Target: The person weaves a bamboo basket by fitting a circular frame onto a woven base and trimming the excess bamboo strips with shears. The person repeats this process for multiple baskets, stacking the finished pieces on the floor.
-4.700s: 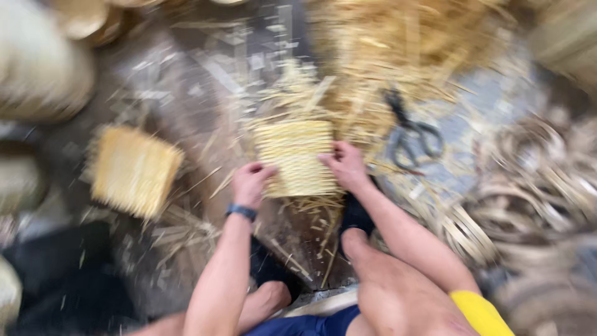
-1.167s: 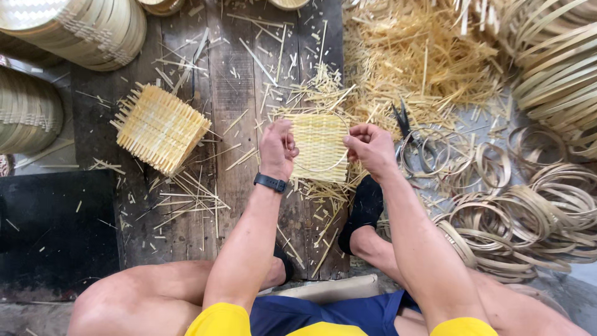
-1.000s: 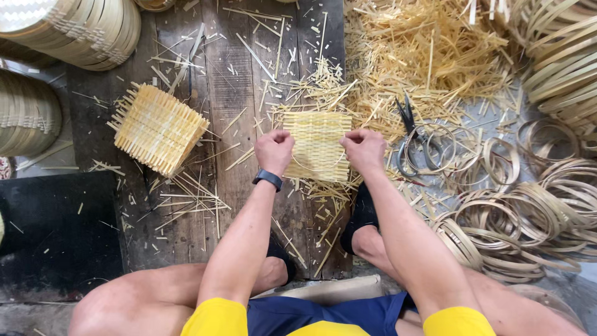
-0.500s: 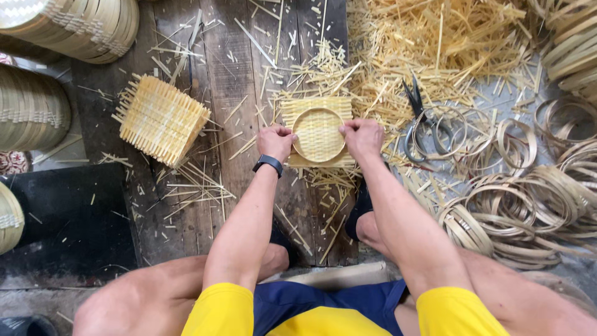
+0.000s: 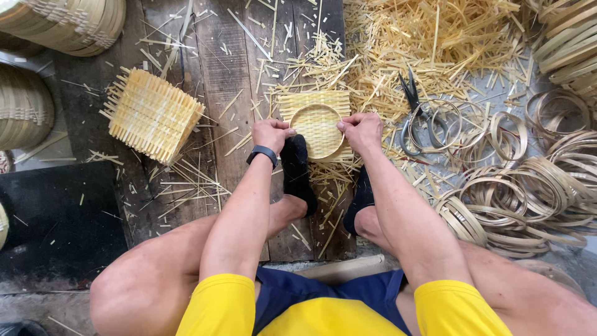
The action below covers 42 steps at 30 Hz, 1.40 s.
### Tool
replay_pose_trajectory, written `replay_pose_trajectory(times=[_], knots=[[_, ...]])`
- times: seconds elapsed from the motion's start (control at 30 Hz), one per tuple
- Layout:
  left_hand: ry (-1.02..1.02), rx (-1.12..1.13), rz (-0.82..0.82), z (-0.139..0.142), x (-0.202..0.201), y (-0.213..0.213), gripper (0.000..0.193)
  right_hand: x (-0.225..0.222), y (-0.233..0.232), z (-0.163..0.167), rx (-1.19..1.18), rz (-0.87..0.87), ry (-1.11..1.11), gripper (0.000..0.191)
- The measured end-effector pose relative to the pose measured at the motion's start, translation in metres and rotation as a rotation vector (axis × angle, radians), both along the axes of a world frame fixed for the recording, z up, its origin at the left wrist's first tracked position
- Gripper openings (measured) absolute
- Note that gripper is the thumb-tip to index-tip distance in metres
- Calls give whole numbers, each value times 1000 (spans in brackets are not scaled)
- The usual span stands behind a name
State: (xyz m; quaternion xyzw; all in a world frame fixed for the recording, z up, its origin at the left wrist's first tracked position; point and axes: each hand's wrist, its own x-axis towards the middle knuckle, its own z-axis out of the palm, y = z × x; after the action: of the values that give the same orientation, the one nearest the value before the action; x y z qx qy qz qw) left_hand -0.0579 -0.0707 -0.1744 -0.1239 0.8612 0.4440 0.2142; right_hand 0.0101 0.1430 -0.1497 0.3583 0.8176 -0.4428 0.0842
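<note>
The round bamboo ring [image 5: 316, 122] lies flat on a square woven mat [image 5: 314, 101] straight ahead, between both hands and equally near each; the left hand [image 5: 270, 132] and right hand [image 5: 362, 129], fingers curled closed, pinch its opposite rims; no packages, labels or signs show

Bright, even daylight fills the scene, with only soft, short shadows. The picture is sharp throughout, no glare, slight wide-angle bending at the edges.
</note>
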Motion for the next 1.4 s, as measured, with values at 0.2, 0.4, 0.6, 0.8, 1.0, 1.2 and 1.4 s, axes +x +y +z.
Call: replay_pose_trajectory(times=[0.2,0.4,0.6,0.8,1.0,1.2,1.4], knots=[[14,-19,29,0,6,2,23,-1,4,2,37,63,35,21],[25,52,21,-5,10,-5,24,-2,12,-5,68,114,47,22],[-72,14,-76,7,-1,-9,25,-5,10,6,-3,131,30,22],[718,-144,-497,5,-24,29,18,35,-63,18,-231,-206,-132,43],[600,34,-507,-20,-21,51,19,58,-110,-8,-395,-353,22,44],[523,109,-518,-29,-22,51,21,60,-99,-2,-195,-170,-4,44],[165,82,-359,-23,-29,58,29,14,-34,14,90,-115,141,30]])
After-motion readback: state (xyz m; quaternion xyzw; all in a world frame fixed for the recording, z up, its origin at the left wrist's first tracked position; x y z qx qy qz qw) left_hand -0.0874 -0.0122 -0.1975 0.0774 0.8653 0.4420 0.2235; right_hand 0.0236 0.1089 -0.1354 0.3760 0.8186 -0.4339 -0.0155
